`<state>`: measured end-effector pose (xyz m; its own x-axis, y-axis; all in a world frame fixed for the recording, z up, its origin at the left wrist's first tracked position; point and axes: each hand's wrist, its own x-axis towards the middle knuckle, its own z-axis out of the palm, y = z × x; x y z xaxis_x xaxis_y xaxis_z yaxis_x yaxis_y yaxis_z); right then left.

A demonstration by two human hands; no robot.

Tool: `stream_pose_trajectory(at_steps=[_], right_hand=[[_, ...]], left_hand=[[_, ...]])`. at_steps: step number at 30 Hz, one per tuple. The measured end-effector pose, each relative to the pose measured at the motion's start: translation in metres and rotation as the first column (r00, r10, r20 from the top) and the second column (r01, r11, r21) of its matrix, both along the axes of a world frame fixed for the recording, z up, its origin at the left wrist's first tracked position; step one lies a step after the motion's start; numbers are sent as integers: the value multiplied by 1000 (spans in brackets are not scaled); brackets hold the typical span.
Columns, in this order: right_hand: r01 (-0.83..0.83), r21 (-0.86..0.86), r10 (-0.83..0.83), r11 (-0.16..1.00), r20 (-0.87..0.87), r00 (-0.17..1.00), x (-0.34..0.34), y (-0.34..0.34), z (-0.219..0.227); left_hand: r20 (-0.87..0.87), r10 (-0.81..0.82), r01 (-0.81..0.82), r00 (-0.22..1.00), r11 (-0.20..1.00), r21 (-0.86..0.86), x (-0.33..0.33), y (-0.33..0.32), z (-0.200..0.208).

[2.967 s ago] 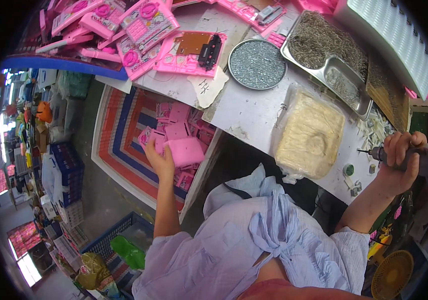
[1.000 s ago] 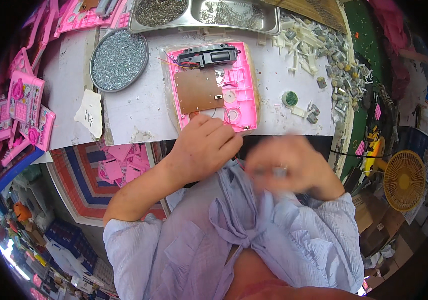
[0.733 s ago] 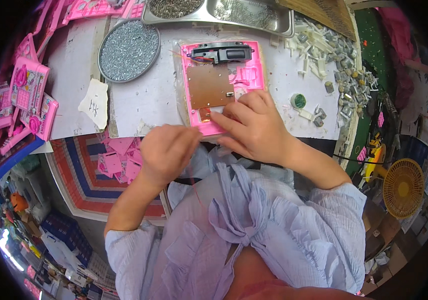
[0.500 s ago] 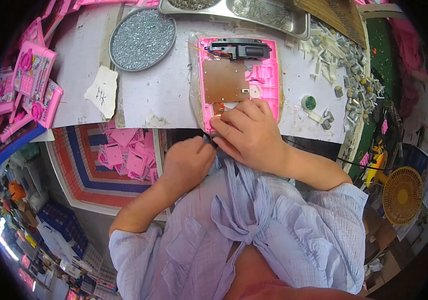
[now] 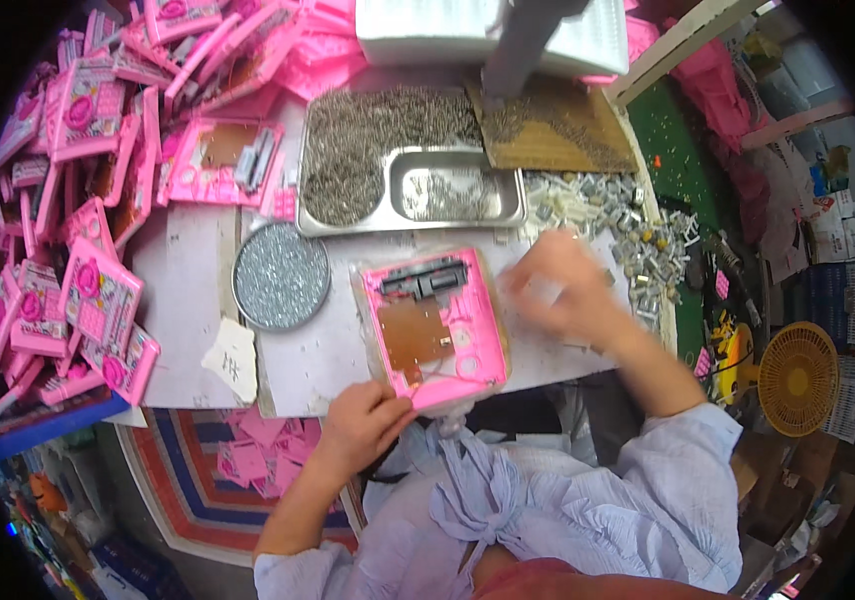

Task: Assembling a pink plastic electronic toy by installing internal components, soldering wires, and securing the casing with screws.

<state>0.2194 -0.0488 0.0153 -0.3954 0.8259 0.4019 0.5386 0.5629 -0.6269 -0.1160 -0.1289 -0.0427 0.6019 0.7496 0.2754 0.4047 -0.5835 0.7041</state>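
In front of me lies an open pink plastic toy casing (image 5: 489, 330), its inside facing up. It holds a brown circuit board (image 5: 413, 335), a black plastic part (image 5: 423, 280) across its far end, and thin wires near the close edge. My left hand (image 5: 363, 428) has its fingers curled and closed at the casing's near left corner; the fingertips are partly hidden. To the right of the casing, my right hand (image 5: 568, 285) is lifted beside a pile of small white and metal parts (image 5: 598, 215). Motion smears its fingers, so what they hold cannot be seen.
Beyond the casing stand a round dish of small silver pieces (image 5: 283, 275) and a metal tray of screws (image 5: 388, 110). Cardboard (image 5: 548, 135) holds more screws. Pink toys (image 5: 88, 110) are heaped at left. A striped bin (image 5: 188, 480) of pink pieces sits below the table edge.
My right hand has left the casing's near edge and moved right and away from me. My left hand has come to the casing's near left corner. The view has tilted, showing more of the table's far side.
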Motion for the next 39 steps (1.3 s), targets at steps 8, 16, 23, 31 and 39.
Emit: stream_pose_trajectory(at_steps=[8,16,23,31,39], right_hand=[[313,656,-548,686,183,817,111,275,87],[377,774,-632,508,38,774,95,366,86],[386,805,-660,452,11,751,88,384,95],[522,494,-295,696,-465,834,114,338,144],[3,30,0,1000,-91,996,12,7,43]], left_hand=[[-32,-63,62,998,998,-26,5,14,9],[-2,-6,6,1000,996,-91,3,4,1],[30,18,-14,999,993,-115,4,-1,-1],[36,5,-2,999,996,-89,11,7,1],[36,39,-34,999,990,-138,7,-1,2]])
